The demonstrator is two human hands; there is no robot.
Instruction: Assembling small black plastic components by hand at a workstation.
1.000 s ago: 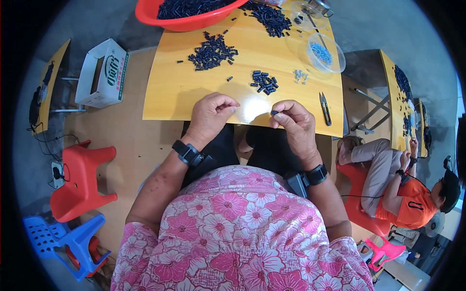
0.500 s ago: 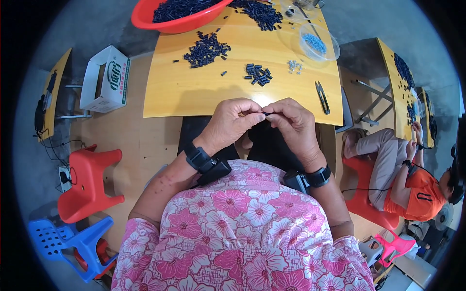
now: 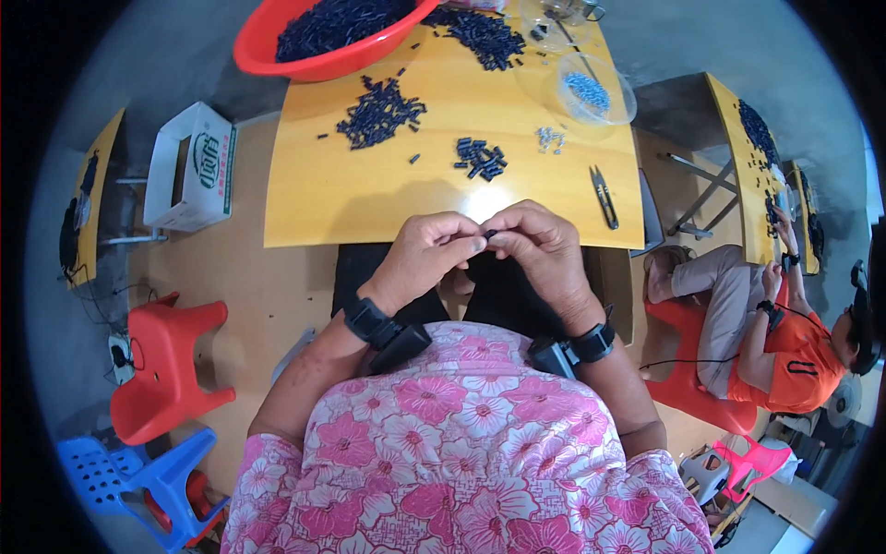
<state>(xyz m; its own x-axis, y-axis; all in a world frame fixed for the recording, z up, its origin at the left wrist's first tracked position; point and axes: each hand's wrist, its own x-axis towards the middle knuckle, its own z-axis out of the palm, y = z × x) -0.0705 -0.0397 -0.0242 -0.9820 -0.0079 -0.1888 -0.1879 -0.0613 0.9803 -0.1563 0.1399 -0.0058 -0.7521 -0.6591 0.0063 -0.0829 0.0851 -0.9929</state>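
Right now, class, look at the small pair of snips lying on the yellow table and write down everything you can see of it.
The snips are a slim pair of thread clippers, dark in the blades with a paler handle end, apparently metal. They lie flat near the right edge of the yellow wooden table, pointing roughly away from the person. Whether the blades are shut is too small to tell. Nothing touches them: both hands are off them, and the small pile of silvery bits lies apart.

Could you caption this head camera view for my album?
Both hands, left hand and right hand, pinch a small dark part over a yellow table strewn with parts.
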